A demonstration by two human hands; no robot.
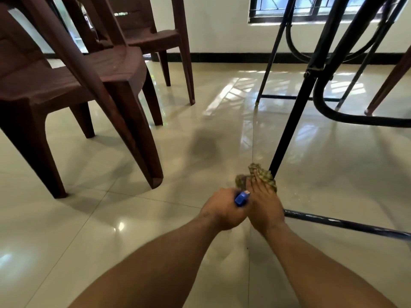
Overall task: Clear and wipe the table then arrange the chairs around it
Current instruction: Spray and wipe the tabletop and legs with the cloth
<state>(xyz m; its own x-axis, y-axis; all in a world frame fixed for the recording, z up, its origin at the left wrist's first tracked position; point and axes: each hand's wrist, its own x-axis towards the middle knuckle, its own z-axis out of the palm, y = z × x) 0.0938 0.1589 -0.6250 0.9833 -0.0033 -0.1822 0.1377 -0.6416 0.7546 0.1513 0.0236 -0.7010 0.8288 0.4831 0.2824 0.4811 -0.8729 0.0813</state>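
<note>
Left hand (222, 211) grips small blue plastic item (241, 198), perhaps lighter; my right hand (265, 206) presses flat on crumpled olive cloth (265, 174).

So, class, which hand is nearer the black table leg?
Right. The right hand rests on the cloth at the foot of the table leg; the left hand, holding a blue object, is farther left.

A crumpled green-brown cloth (264, 174) is pressed to the floor (133, 218) against a black bench leg (289, 130), with brown plastic chairs (106, 70) stood well apart at left.
</note>
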